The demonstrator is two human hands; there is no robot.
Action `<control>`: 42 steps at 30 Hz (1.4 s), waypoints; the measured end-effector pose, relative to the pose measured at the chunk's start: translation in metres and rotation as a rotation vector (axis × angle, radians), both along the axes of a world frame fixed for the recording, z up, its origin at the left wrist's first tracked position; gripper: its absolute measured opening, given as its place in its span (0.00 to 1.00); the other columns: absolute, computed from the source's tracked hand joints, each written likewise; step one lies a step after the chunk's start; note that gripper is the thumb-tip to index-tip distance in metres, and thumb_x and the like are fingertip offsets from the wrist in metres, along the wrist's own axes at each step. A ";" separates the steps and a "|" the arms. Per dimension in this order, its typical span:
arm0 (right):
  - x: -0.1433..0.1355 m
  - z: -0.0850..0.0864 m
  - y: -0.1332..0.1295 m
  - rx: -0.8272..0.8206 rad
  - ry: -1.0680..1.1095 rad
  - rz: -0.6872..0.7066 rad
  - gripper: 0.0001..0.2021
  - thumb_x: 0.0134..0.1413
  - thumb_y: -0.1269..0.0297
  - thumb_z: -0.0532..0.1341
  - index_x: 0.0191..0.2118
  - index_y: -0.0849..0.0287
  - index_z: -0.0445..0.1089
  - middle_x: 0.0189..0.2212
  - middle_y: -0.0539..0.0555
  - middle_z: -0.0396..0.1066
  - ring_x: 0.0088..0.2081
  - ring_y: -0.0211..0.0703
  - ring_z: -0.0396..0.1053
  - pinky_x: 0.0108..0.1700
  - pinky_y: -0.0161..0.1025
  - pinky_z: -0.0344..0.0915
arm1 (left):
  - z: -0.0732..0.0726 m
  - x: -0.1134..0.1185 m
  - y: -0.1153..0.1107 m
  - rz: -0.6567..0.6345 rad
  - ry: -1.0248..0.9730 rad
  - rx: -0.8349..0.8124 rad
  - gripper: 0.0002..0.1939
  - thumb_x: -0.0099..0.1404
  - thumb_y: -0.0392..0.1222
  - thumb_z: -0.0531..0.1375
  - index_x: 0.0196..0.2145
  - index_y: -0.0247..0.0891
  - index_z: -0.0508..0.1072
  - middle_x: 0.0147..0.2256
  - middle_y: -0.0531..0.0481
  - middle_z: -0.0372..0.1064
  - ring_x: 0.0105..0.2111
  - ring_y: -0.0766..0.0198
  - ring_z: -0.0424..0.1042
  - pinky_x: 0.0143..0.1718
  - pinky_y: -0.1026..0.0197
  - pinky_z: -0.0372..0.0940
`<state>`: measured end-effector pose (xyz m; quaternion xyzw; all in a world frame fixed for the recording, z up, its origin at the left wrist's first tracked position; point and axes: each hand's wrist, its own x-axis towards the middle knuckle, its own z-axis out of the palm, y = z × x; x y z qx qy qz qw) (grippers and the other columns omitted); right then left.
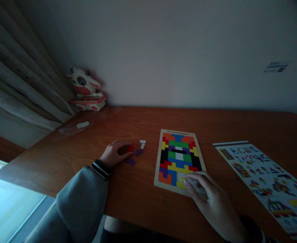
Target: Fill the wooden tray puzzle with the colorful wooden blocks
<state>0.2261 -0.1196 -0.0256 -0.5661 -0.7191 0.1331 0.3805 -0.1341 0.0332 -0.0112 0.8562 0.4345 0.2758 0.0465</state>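
A wooden puzzle board (pixel 157 179) lies on the desk, mostly filled with coloured block pieces. My right hand (pixel 210 199) is over its lower right corner, thumb and index finger pinched at a yellow puzzle piece (pixel 180 184). Pale bare board shows just above that piece; the hand hides the corner itself. To the left of the board, my left hand (pixel 115 153) has its thumb and fingers around a red puzzle piece (pixel 130 148). Close beside it lie purple pieces (pixel 139 152) and white pieces (pixel 142 143), loose on the desk.
A printed pattern sheet (pixel 262 179) lies right of the board on the brown desk (pixel 138 121). At the back left stands a cow-shaped toy keyboard (pixel 87 98), with a clear plastic wrapper (pixel 69 130) in front of it. A curtain (pixel 24 74) hangs at the left.
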 end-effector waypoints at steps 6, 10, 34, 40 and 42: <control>0.002 0.005 -0.001 0.073 0.118 -0.185 0.11 0.61 0.55 0.58 0.45 0.53 0.69 0.39 0.55 0.74 0.36 0.43 0.75 0.37 0.38 0.74 | 0.008 0.014 -0.008 -0.077 -0.161 0.074 0.17 0.62 0.46 0.65 0.48 0.40 0.73 0.48 0.45 0.75 0.46 0.58 0.76 0.50 0.53 0.72; 0.002 0.006 -0.003 0.056 0.204 -0.188 0.12 0.61 0.54 0.58 0.46 0.53 0.70 0.35 0.54 0.76 0.34 0.43 0.75 0.35 0.37 0.74 | 0.015 0.062 -0.028 -0.267 -0.265 0.159 0.17 0.62 0.40 0.65 0.49 0.39 0.72 0.50 0.44 0.74 0.48 0.60 0.75 0.50 0.57 0.73; 0.017 0.001 -0.004 0.008 -0.057 -0.173 0.08 0.60 0.57 0.59 0.31 0.53 0.68 0.28 0.51 0.73 0.30 0.44 0.72 0.33 0.41 0.68 | 0.008 0.151 -0.059 -0.851 -0.072 0.089 0.09 0.67 0.41 0.59 0.42 0.36 0.76 0.37 0.47 0.79 0.42 0.60 0.76 0.47 0.57 0.72; 0.019 -0.004 -0.001 0.013 -0.149 -0.171 0.07 0.60 0.56 0.60 0.38 0.53 0.71 0.35 0.54 0.72 0.37 0.48 0.71 0.39 0.46 0.67 | 0.009 0.153 -0.061 -0.852 -0.061 0.099 0.09 0.67 0.42 0.59 0.39 0.35 0.76 0.34 0.48 0.79 0.39 0.61 0.76 0.43 0.59 0.72; 0.019 -0.005 -0.001 0.012 -0.168 -0.153 0.08 0.60 0.56 0.60 0.39 0.51 0.72 0.36 0.53 0.72 0.38 0.49 0.71 0.40 0.47 0.66 | 0.009 0.153 -0.061 -0.847 -0.056 0.098 0.09 0.67 0.43 0.59 0.39 0.36 0.76 0.34 0.47 0.79 0.39 0.61 0.76 0.42 0.59 0.72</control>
